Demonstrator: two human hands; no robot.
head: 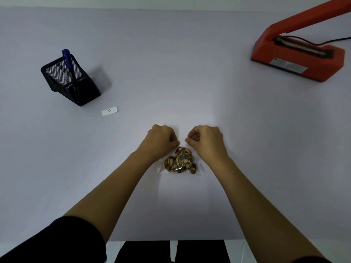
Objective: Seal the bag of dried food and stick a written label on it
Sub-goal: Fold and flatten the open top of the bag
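Observation:
A clear plastic bag (pixel 179 162) of brown and yellow dried food slices lies on the pale table in front of me. My left hand (pixel 161 138) and my right hand (pixel 206 139) sit just beyond the food, fingers curled, each pinching the bag's transparent top edge; the gap between them is small. A small white label (pixel 109 111) lies flat on the table to the left. A blue pen (pixel 68 61) stands in a black mesh holder (pixel 71 82) at the far left. An orange heat sealer (pixel 298 56) sits at the far right with its arm raised.
The sealer's black cable (pixel 336 40) runs off the right edge. The table's near edge (pixel 171 240) lies close to my body, with dark clothing below it.

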